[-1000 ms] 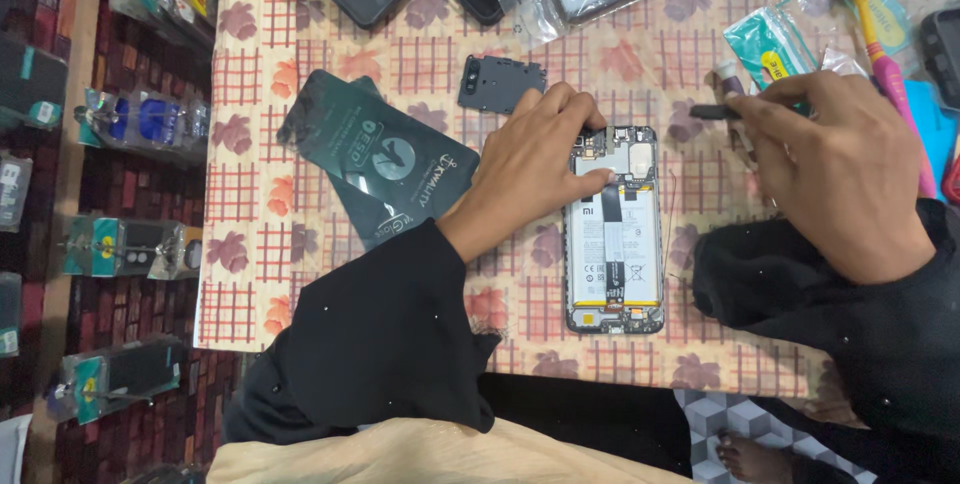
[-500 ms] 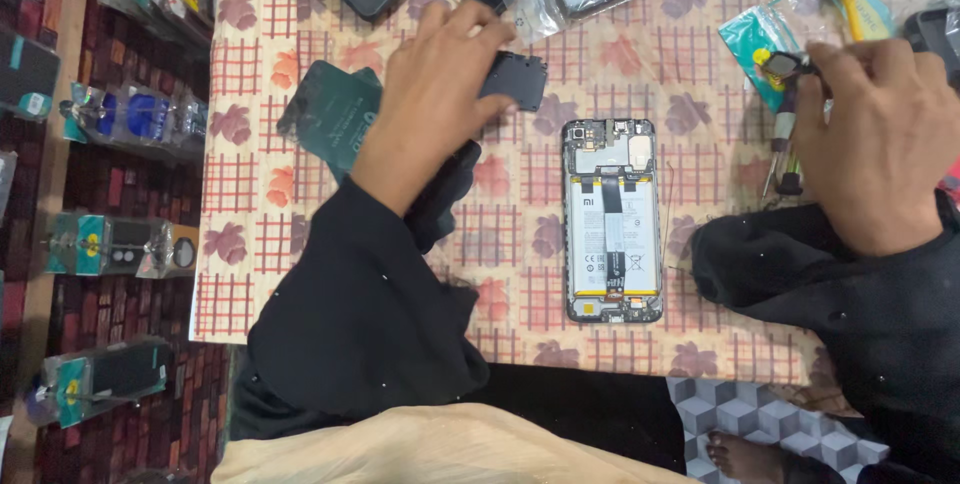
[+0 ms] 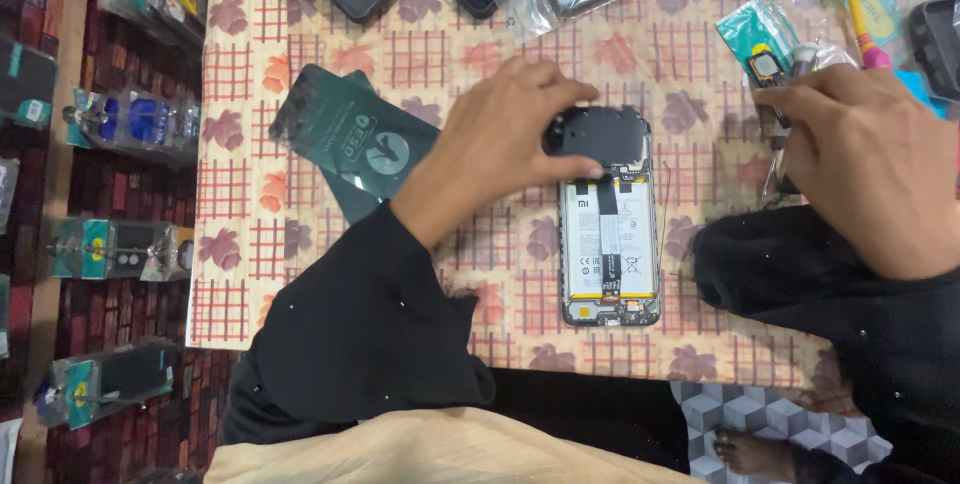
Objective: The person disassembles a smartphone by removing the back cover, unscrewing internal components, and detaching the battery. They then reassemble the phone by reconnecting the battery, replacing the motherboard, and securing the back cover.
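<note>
Bare cloth (image 3: 420, 54) above the opened phone (image 3: 610, 244) lies free; packets (image 3: 770, 34) crowd its right.

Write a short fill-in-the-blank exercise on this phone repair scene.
1. The left hand sets a black cover on the ____ end of the opened phone.
2. The phone lies with its ____ exposed, white with a black strip.
3. The right hand rests near a ____ plastic bag.

Missing words: top; battery; teal

Bench cloth (image 3: 420, 54): peach with red checks, mauve flower prints. Opened phone's battery (image 3: 608, 239): white, black stripe. Cover plate (image 3: 598, 137): black. Anti-static bag (image 3: 350, 139): dark green. Sleeves (image 3: 360, 329): black.
</note>
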